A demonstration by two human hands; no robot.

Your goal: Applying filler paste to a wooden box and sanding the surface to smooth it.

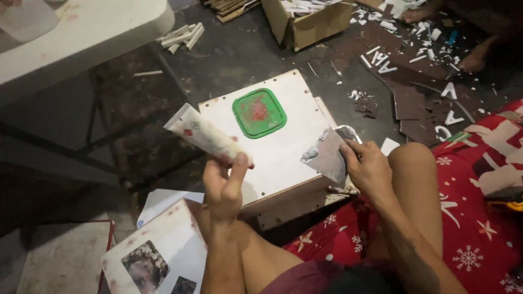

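My left hand (224,182) grips a white squeeze tube (202,134) by its lower end, the tube pointing up and to the left. My right hand (368,166) holds a flat grey scraper blade (327,157), smeared with grey paste, tilted over the right edge of a white board (283,155). A green square lid (259,112) with red smears lies on the far part of that board. Both hands hover just above the board, about a hand's width apart.
A white folding table (81,38) stands at the upper left. A cardboard box (308,22) and scattered white letter cutouts (450,90) lie on the dark floor beyond. Another person's feet (473,60) are at the top right. A red patterned cloth (479,218) covers the right.
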